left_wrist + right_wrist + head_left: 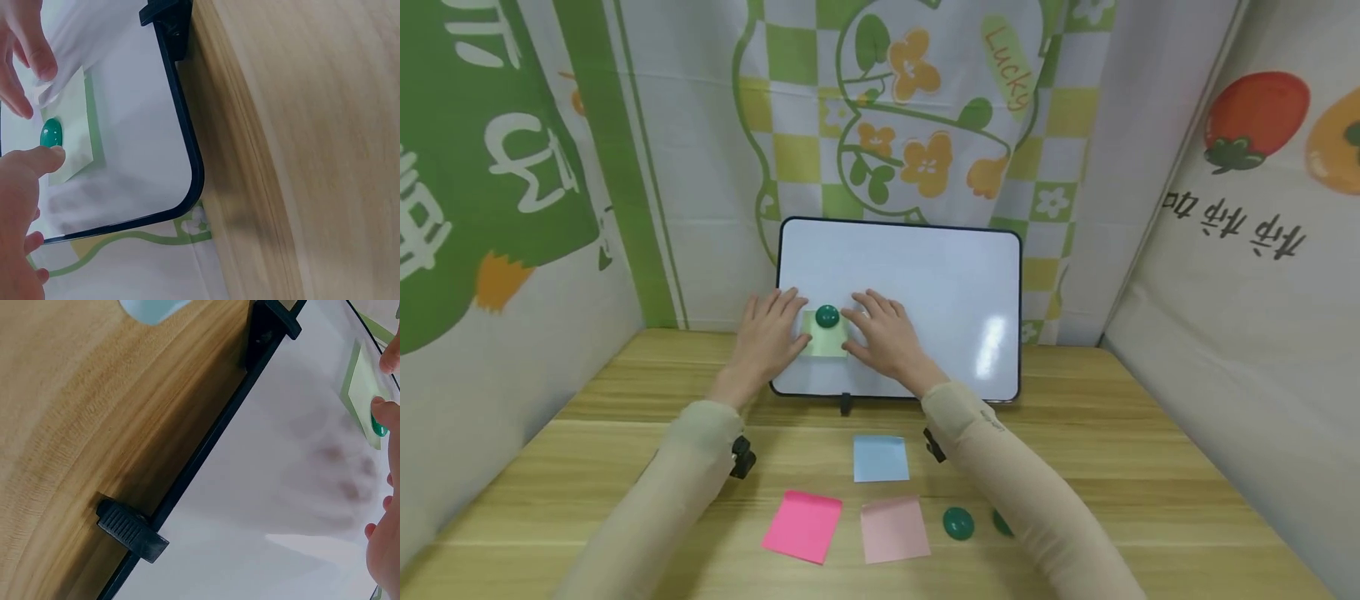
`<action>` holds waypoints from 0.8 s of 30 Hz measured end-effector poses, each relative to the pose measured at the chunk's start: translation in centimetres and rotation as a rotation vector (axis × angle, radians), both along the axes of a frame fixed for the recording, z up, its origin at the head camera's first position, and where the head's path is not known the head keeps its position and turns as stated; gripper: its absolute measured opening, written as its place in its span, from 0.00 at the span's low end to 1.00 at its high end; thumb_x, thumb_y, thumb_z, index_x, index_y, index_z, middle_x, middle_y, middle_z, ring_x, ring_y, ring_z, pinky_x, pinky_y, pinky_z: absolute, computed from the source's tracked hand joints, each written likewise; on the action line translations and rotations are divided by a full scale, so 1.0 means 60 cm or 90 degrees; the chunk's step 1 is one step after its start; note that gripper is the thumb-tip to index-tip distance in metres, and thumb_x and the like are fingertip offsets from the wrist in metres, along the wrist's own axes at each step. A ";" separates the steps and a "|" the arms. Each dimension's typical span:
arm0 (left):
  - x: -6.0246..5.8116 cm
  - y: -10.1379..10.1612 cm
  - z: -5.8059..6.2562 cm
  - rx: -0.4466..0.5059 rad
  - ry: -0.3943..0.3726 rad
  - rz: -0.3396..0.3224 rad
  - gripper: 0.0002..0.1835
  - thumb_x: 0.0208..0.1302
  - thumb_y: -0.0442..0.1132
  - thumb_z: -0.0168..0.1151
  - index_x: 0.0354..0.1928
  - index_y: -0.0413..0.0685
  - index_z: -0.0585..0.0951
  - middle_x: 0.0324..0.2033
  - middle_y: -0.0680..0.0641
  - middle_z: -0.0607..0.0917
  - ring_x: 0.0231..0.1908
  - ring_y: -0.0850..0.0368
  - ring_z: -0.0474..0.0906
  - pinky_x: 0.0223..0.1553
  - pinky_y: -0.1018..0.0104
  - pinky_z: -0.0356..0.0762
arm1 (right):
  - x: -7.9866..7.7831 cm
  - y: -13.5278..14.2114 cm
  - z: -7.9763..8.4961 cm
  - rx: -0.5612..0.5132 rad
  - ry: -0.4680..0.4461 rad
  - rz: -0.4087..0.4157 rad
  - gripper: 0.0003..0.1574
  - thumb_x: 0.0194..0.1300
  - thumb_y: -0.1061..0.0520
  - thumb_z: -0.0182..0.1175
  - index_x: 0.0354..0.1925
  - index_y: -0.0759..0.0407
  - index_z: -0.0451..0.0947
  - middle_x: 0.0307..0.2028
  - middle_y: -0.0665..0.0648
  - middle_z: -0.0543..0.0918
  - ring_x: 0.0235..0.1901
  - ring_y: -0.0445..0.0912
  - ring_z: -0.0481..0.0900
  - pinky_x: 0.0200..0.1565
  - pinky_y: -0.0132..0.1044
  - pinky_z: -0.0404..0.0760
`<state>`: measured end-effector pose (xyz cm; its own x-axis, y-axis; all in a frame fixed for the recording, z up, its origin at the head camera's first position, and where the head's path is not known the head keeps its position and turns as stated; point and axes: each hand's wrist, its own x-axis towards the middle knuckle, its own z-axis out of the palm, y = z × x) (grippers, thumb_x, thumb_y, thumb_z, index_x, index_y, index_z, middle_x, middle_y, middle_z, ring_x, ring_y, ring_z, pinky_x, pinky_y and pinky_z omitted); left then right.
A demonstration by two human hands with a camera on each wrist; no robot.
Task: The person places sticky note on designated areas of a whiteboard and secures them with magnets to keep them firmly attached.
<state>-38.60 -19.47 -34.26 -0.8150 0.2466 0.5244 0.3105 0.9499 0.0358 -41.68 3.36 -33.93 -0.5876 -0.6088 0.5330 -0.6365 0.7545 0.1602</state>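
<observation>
A pale green sticky note [824, 337] lies against the lower left of a white board [917, 292]. On the note's upper part sits a round, dark green magnet [827, 316]. My left hand [765, 335] is at the note's left side, fingers spread and thumb over its edge. From the right, my right hand [883, 335] reaches in with spread fingers, its fingertips close to the magnet. The left wrist view shows both hands around the note [72, 134] and magnet [51, 132], nothing gripped in either. Part of the magnet [380, 427] is hidden behind a thumb in the right wrist view.
The board leans upright on black feet [128, 530] at the back of the wooden table [1075, 467]. Nearer are a blue note [881, 459], a hot pink note [803, 527], a pale pink note [895, 530] and two more green magnets [958, 523], one partly behind the right sleeve.
</observation>
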 end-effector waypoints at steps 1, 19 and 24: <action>0.000 0.001 -0.002 0.001 -0.001 -0.002 0.34 0.67 0.50 0.64 0.70 0.46 0.67 0.73 0.39 0.64 0.73 0.38 0.56 0.75 0.35 0.45 | 0.002 0.000 0.000 -0.002 0.001 0.002 0.35 0.65 0.38 0.64 0.66 0.49 0.73 0.71 0.58 0.68 0.73 0.56 0.62 0.69 0.55 0.67; 0.013 0.003 -0.024 0.002 -0.009 -0.019 0.36 0.66 0.53 0.64 0.71 0.48 0.65 0.74 0.40 0.62 0.74 0.38 0.55 0.74 0.34 0.46 | 0.019 0.025 -0.013 -0.016 -0.028 0.006 0.38 0.64 0.37 0.64 0.68 0.48 0.71 0.72 0.57 0.66 0.74 0.56 0.59 0.71 0.56 0.64; 0.019 0.004 -0.024 0.002 -0.010 -0.015 0.36 0.67 0.54 0.63 0.71 0.48 0.65 0.74 0.40 0.61 0.74 0.38 0.55 0.74 0.34 0.47 | 0.021 0.037 -0.015 -0.012 -0.024 0.000 0.39 0.64 0.36 0.64 0.67 0.49 0.72 0.72 0.58 0.66 0.74 0.56 0.59 0.70 0.56 0.64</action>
